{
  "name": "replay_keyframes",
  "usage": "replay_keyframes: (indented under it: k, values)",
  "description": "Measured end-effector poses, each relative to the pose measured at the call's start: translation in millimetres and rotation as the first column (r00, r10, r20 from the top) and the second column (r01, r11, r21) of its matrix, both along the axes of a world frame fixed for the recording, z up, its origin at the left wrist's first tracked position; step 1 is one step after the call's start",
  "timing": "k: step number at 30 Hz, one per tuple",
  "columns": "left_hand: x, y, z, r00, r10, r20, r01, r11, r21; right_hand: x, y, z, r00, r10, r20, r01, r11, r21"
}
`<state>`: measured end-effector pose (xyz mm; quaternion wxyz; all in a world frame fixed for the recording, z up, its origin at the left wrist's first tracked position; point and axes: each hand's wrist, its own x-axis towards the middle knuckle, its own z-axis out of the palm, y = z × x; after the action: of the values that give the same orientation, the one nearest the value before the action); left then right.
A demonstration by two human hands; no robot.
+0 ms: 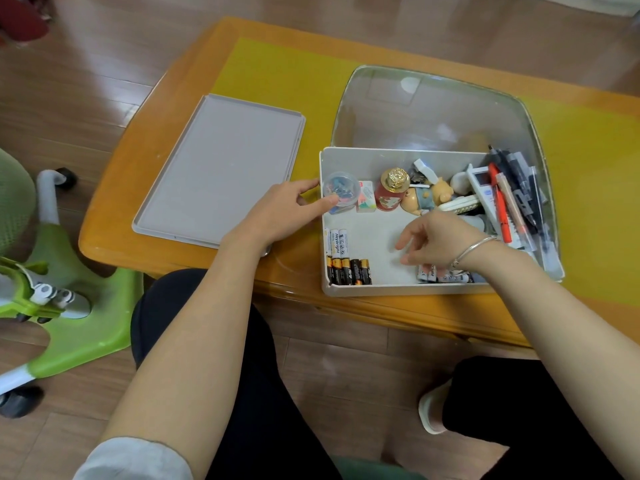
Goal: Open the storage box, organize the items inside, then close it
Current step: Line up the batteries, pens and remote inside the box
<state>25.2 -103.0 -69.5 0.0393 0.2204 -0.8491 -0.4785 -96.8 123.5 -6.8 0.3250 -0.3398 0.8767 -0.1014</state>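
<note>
Far to the left of my left hand (280, 213) the grey lid (221, 168) lies flat on the surface (145, 161), so the storage box (408, 289) is already open. That hand rests at the box's left wall, fingers loosely extended, fingertips touching the small round tub of clips (341, 192) without gripping it. Just below it, inside the box, white batteries (337, 241) and black-and-gold batteries (349, 271) are lined up against the left wall. Between my hands sit an eraser (366, 196), a red gold-capped bottle (391, 190) and a bear figure (424, 199). My right hand (438, 242) hovers over the box floor, fingers relaxed and slightly spread, holding nothing that I can see; loose batteries (443, 273) lie just under its wrist. To its right pens (509, 199) pile along the wall. I judge the sorting is mid-way: I should steady the box with my left hand, gather the loose batteries together, and lay them parallel beside the ranked ones.
</note>
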Motion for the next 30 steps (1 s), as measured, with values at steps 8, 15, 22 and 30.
replay_keyframes:
  k: [8, 15, 22, 30]
  values:
    - [0, 1, 0, 1.000, 0.014, 0.001, -0.014, 1.000, 0.020, -12, 30, -7, 0.969, 0.153, -0.192, -0.090, 0.949, 0.303]
    - [-1, 1, -2, 1.000, 0.019, 0.007, -0.019, 1.000, 0.014, -9, 21, -9, 0.923, 0.298, -0.244, -0.167, 0.882, 0.441]
    - [-1, 0, -2, 1.000, 0.017, 0.003, -0.017, 1.000, 0.003, -6, 20, -12, 0.943, 0.236, -0.235, -0.147, 0.928, 0.343]
    - [-1, 0, -2, 1.000, 0.016, 0.010, -0.016, 1.000, 0.001, -4, 11, -13, 0.942, 0.306, -0.137, -0.230, 0.886, 0.402]
